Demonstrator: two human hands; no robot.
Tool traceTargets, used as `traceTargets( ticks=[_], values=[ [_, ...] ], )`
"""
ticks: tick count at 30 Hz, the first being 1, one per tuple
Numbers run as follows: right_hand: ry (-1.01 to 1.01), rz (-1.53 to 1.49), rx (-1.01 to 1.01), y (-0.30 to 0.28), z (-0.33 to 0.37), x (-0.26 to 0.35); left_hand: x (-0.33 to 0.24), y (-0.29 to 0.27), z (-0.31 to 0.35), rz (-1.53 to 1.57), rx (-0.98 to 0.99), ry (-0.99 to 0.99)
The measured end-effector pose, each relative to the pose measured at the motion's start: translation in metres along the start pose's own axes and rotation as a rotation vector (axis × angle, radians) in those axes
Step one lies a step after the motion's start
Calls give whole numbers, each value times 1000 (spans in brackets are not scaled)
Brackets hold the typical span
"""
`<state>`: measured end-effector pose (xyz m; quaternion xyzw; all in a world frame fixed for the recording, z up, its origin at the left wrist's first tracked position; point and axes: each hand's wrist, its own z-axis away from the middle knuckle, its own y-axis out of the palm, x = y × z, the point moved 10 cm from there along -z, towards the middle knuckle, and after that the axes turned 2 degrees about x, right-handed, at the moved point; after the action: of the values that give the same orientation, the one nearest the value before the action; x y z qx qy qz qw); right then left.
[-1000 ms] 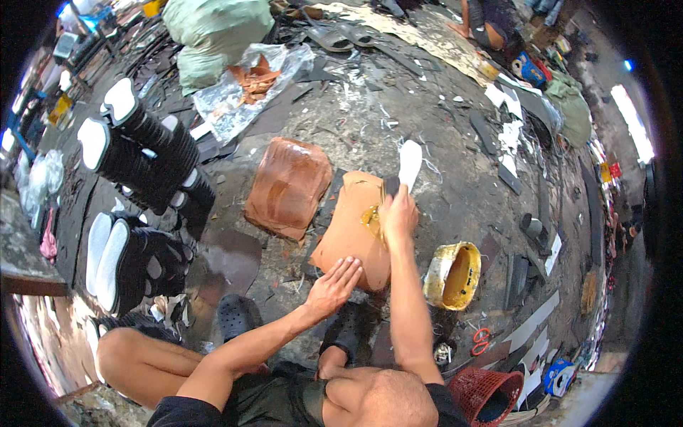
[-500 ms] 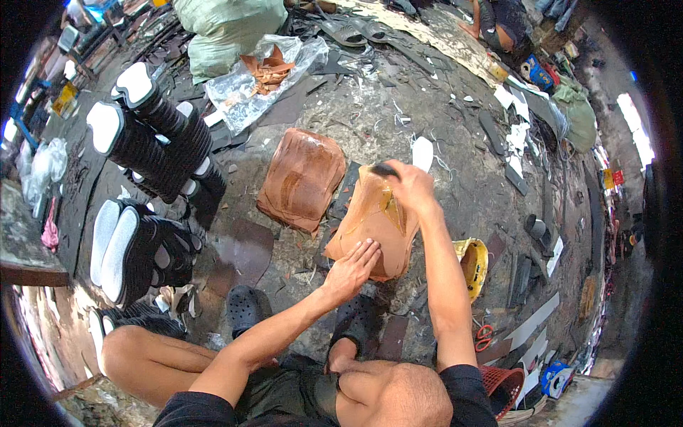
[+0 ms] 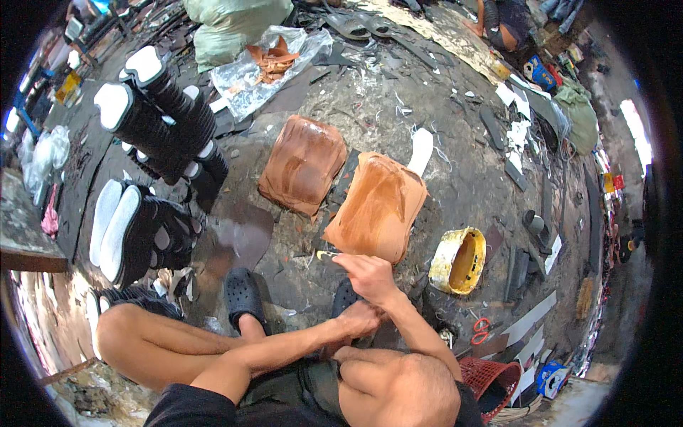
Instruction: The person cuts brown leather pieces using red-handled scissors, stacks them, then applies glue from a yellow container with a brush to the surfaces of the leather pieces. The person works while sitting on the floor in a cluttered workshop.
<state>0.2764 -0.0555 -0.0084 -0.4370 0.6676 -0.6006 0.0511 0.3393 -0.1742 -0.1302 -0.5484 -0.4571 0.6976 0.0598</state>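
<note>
My right hand (image 3: 368, 276) is closed on a small tool with a yellowish tip (image 3: 326, 255), just off the near edge of a stack of tan sheet pieces (image 3: 380, 206). Wet-looking brown smears cover the top piece of that stack. My left hand (image 3: 361, 319) is by my right wrist, over the dark clog on my foot; its fingers are mostly hidden. To the left of the tan stack lies a second, darker brown stack (image 3: 302, 164) with a smeared top. At right is a yellow-and-white tub (image 3: 459, 262) with yellow residue inside.
Black soles with white or grey tops (image 3: 160, 132) are piled at left. Farther off are a clear plastic bag with orange-brown scraps (image 3: 274, 64) and a pale green sack (image 3: 238, 32). Red-handled scissors (image 3: 481, 330) and a red basket (image 3: 491, 384) lie at right. Another person (image 3: 501, 25) is at the far right.
My right hand has come back from the far part of the tan stack toward me. My left hand has lifted off the stack and drawn back. The smeared top now lies uncovered.
</note>
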Motion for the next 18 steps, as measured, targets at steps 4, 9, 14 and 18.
traceTargets(
  ticks=[4, 9, 14, 18],
  values=[
    [151, -363, -368, -131, -19, -39, 12, -82, -24, -129, -250, -78],
    [345, -453, -112, -122, -66, -155, 47, -122, -68, -422, -199, -219],
    [216, -306, 140, -56, -82, -217, 47, -83, -57, -584, -315, -200],
    [238, -72, 321, -41, -109, -243, 45, -87, -59, -610, -238, -179]
  ],
)
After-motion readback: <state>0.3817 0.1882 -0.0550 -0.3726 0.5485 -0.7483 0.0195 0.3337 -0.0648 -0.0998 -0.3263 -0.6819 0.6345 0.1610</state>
